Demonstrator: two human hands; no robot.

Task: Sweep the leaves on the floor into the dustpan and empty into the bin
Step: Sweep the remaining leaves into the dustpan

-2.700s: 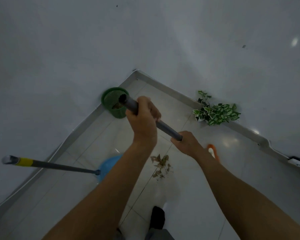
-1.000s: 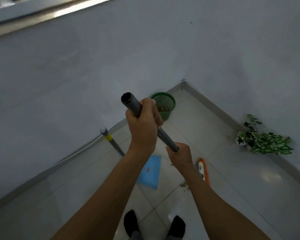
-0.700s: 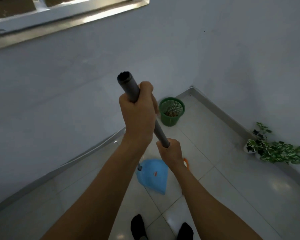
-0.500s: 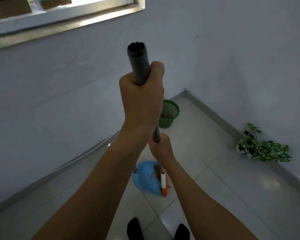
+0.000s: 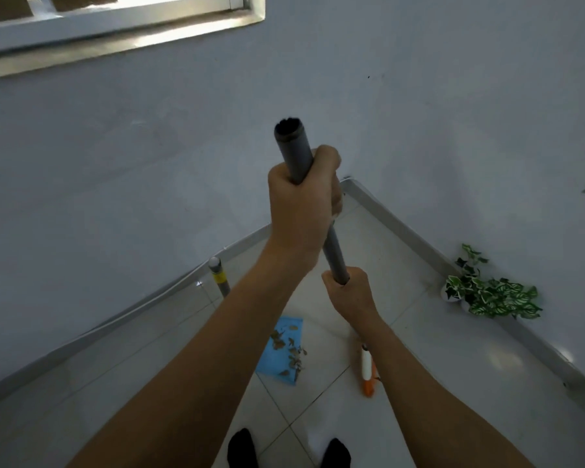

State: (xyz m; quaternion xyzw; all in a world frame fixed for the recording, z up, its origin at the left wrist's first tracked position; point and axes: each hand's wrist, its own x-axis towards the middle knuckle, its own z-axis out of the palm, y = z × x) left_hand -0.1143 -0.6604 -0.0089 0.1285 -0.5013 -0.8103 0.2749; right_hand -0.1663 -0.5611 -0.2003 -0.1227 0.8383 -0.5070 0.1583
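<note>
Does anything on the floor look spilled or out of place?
Some dry leaves straddle the edge of the blue dustpan, partly on the tile. The potted plant sprawls across the floor by the wall.

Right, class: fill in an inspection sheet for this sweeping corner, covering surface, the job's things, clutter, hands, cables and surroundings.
Surface: pale glossy tiled floor.
Job's things: blue dustpan lying on the floor; dry leaves on it, a few at its front edge; broom with its head on the floor beside the dustpan; bin not in view.
Clutter: potted plant against the wall.
Hands: left hand grips the broom's handle near the top; right hand grips it lower down.
Cables: nothing seen.
Surroundings: grey walls meeting in a corner; window high up; feet in dark socks.
</note>
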